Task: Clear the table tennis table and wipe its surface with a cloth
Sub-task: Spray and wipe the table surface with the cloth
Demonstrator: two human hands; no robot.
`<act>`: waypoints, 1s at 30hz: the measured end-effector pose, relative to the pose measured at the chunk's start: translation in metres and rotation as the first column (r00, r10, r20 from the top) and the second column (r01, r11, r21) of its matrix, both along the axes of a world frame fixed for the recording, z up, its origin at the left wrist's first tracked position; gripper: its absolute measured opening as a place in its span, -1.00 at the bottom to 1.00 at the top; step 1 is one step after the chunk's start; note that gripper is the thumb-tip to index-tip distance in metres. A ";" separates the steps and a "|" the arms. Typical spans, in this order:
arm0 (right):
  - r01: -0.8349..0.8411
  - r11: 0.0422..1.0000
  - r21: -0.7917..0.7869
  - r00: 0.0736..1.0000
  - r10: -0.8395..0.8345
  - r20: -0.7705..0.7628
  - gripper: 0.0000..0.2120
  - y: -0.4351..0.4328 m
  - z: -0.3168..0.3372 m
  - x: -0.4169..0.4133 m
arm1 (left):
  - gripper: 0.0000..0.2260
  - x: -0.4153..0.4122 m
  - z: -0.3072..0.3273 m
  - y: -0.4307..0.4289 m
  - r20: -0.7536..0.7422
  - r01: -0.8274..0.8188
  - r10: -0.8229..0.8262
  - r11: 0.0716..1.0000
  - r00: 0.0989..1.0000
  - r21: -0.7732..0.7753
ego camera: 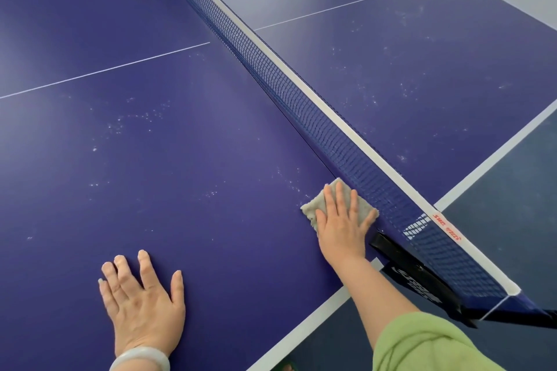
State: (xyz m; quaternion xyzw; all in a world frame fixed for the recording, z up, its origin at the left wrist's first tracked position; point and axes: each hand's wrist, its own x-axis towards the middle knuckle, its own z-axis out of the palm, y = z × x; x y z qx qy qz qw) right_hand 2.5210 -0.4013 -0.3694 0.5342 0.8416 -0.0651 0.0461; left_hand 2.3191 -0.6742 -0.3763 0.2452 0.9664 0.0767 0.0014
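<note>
We see the cloth (313, 208) lying flat on the table (196, 159) at about 4 o'clock in the view, directly under our right hand (340, 226). It sits well apart from the left hand (144, 298), off toward that hand's 2 o'clock.

The right hand lies palm down on the cloth with its fingers straight and slightly spread, pressing rather than gripping. Cloth shows past the fingertips and on both sides. The fingers point toward 12 o'clock, and the forearm comes in from 5 o'clock out of a green sleeve (422, 343).

The left hand rests at 7 o'clock, palm flat on the bare table with the fingers splayed and the thumb out toward 1 o'clock. It holds nothing. A pale bracelet (140, 357) circles its wrist.

The cloth is a folded, nearly square pad. Its far edge lies against the foot of the net (289, 93) and runs with it, from 11 o'clock toward 5 o'clock. One corner points to 12 o'clock and another to 9 o'clock. We cannot tell which axis is longer, because the hand covers the near part.
</note>
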 end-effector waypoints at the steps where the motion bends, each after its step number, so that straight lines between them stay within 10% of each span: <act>1: 0.021 1.000 0.002 1.000 -0.021 -0.013 -0.43 0.001 -0.001 -0.009 | -0.28 0.000 0.000 0.000 0.000 0.005 -0.005 1.000 1.000 -0.001; 8: -0.589 0.808 0.027 0.807 0.589 -0.044 -0.46 -0.054 0.006 -0.034 | -0.28 0.001 0.002 -0.001 0.002 0.009 -0.009 1.000 1.000 -0.016; 15: -0.043 0.999 -0.013 0.999 0.043 0.009 -0.44 0.018 -0.002 -0.030 | -0.30 0.000 0.002 -0.002 -0.006 0.019 -0.019 0.997 1.000 -0.072; 22: -0.600 0.800 -0.006 0.800 0.600 -0.012 -0.44 -0.014 0.008 -0.061 | -0.30 -0.001 0.002 -0.002 -0.011 0.020 -0.021 0.998 1.000 -0.068; 30: -0.086 0.994 -0.065 0.993 0.091 0.075 -0.38 0.013 0.015 0.017 | -0.31 -0.001 0.001 -0.002 -0.016 0.031 -0.032 0.997 0.999 -0.071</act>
